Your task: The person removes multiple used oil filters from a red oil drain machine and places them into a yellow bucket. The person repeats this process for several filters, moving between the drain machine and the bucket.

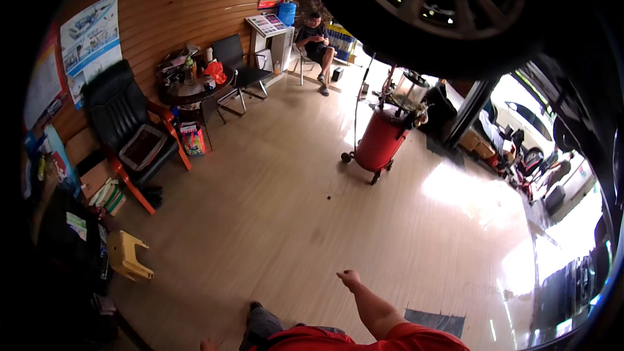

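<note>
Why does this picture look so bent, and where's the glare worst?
All in the head view: the fisheye lens curves straight edges; glare is worst at right, bleaching the floor there; the overhead tyre is nearly black; the right hand looks small, its detail unclear.

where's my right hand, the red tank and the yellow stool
Right hand (350, 279), head view: its middle.
Red tank (379, 140), head view: its rounded side.
Yellow stool (121, 255), head view: its side.

You wear a bright red shirt with a short right sleeve ending above the elbow. Your right forearm and right hand are bare. Below the shirt come dark grey trousers and the rounded tip of a dark shoe.
</note>
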A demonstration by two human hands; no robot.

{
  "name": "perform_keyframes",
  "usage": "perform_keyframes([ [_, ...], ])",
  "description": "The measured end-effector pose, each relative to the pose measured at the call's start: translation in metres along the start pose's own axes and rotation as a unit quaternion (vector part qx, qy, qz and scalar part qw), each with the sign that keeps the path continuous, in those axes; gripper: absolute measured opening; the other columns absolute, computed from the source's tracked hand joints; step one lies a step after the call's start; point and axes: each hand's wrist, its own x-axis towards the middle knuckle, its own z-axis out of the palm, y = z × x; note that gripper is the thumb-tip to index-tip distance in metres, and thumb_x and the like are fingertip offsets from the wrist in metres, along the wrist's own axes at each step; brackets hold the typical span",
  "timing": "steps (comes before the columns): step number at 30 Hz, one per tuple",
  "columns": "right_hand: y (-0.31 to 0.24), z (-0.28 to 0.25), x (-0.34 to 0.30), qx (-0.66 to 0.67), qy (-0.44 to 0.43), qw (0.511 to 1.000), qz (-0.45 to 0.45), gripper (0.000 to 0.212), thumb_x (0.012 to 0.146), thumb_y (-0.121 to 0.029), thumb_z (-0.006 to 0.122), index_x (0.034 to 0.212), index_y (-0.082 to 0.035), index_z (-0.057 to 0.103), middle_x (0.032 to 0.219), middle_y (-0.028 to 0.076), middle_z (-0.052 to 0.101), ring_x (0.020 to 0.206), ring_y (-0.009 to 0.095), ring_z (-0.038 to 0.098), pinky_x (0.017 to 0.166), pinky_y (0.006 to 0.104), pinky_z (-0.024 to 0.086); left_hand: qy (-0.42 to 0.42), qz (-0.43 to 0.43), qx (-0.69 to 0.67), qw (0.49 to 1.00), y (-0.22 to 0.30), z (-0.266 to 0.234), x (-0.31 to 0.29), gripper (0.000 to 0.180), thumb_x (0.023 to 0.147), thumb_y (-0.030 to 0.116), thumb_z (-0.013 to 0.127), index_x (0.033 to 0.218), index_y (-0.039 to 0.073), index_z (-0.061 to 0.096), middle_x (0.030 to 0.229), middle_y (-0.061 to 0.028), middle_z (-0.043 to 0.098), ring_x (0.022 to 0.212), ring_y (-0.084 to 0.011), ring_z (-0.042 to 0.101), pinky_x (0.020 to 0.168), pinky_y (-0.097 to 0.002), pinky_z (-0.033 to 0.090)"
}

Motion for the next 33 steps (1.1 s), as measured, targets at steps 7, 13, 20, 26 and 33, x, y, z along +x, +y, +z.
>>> perform_keyframes([
  [7,-0.081,0.0,0.074,-0.184,-0.017,0.982,0.032,0.07,0.077,-0.049,0.066,0.125,0.0,0.054,0.119,0.019,0.06,0.111,0.032,0.057,0.092,0.0386,0.047,-0.062,-0.016,0.044,0.997,0.126,0.022,0.082,0.068,0.084,0.017,0.064,0.142,0.007,0.03,0.137,-0.0157,0.041,0.118,-0.0302,0.049,0.093,-0.0404,0.045],
  [13,-0.089,-0.048,0.103,-0.196,0.031,0.966,0.165,0.055,0.076,-0.048,0.068,0.095,0.004,0.068,0.095,0.019,0.067,0.086,0.028,0.064,0.075,0.0391,0.051,-0.045,0.047,0.101,0.993,0.304,0.0,0.155,0.07,0.084,0.018,0.064,0.143,0.007,0.029,0.138,-0.016,0.04,0.119,-0.0304,0.049,0.095,-0.0409,0.044],
  [20,-0.181,-0.028,0.174,-0.154,0.096,0.972,0.147,0.053,0.075,-0.045,0.067,0.101,0.001,0.068,0.098,0.02,0.067,0.095,0.031,0.064,0.082,0.0395,0.05,-0.021,0.344,0.066,0.937,0.621,0.004,0.161,0.064,0.081,0.007,0.065,0.138,0.001,0.035,0.117,-0.0112,0.049,0.104,-0.0223,0.049,0.09,-0.0347,0.043],
  [26,-0.257,-0.033,0.292,-0.164,0.021,0.971,0.175,0.058,0.075,-0.051,0.065,0.105,-0.002,0.067,0.106,0.019,0.065,0.101,0.033,0.062,0.087,0.0407,0.048,-0.099,0.471,0.053,0.875,0.779,0.107,0.139,0.066,0.075,0.007,0.072,0.133,0.001,0.041,0.086,-0.0044,0.054,0.076,-0.0122,0.052,0.071,-0.0266,0.047],
  [33,-0.377,-0.094,0.433,-0.114,0.078,0.982,0.126,0.059,0.076,-0.048,0.064,0.109,0.001,0.065,0.109,0.02,0.064,0.105,0.032,0.06,0.091,0.0386,0.046,-0.089,0.202,0.307,0.926,0.843,0.182,0.104,0.067,0.077,0.018,0.069,0.134,0.001,0.039,0.124,-0.0193,0.052,0.109,-0.0313,0.054,0.09,-0.0416,0.045],
])
